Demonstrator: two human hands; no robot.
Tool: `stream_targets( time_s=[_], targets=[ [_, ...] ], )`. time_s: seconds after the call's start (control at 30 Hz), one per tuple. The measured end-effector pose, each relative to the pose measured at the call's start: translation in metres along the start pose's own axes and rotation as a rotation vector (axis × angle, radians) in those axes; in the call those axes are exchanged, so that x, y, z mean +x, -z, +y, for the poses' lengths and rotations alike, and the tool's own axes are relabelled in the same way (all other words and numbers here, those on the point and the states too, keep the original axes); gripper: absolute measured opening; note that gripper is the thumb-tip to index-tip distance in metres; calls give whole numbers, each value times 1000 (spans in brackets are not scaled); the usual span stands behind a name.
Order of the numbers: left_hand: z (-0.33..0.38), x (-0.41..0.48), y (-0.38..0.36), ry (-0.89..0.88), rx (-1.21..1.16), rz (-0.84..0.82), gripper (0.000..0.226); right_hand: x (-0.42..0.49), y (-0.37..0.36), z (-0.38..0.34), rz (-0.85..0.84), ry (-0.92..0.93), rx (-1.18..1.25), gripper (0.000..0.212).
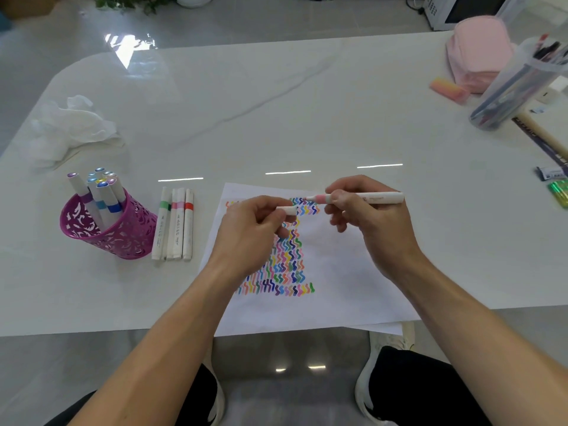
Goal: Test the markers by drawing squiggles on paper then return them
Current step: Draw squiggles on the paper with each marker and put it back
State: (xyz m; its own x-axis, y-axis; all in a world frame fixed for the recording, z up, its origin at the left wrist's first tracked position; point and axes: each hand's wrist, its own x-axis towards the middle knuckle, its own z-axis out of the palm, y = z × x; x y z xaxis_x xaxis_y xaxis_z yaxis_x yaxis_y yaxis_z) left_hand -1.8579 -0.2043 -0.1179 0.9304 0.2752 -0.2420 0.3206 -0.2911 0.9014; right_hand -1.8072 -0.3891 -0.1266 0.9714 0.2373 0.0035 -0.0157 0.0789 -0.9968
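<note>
Right hand [365,216]: fingers curled tight around a white marker [362,198], barrel level, uncapped pink tip pointing toward the left hand. Left hand [255,222]: fingers [281,215] pinched closed on the white cap [289,209], open end facing the tip, a short gap between them. Both are held above the paper [338,272], whose rows of coloured squiggles [289,259] lie under and below the left fingers. Left of that hand, four capped markers [173,226] lie side by side on the tabletop [276,118]; beyond them, a purple cup [123,235] holds more.
</note>
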Motion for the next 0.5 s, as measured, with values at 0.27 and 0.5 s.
stream_targets(
  time_s=[0.27,0.5],
  targets=[
    [-1,-4,4,177,-287,-127,20,-7,-2,-2,-2,7,-41,8],
    [0,-11,7,137,-258,-225,21,-10,-2,0,-70,-18,-56,8]
  ],
)
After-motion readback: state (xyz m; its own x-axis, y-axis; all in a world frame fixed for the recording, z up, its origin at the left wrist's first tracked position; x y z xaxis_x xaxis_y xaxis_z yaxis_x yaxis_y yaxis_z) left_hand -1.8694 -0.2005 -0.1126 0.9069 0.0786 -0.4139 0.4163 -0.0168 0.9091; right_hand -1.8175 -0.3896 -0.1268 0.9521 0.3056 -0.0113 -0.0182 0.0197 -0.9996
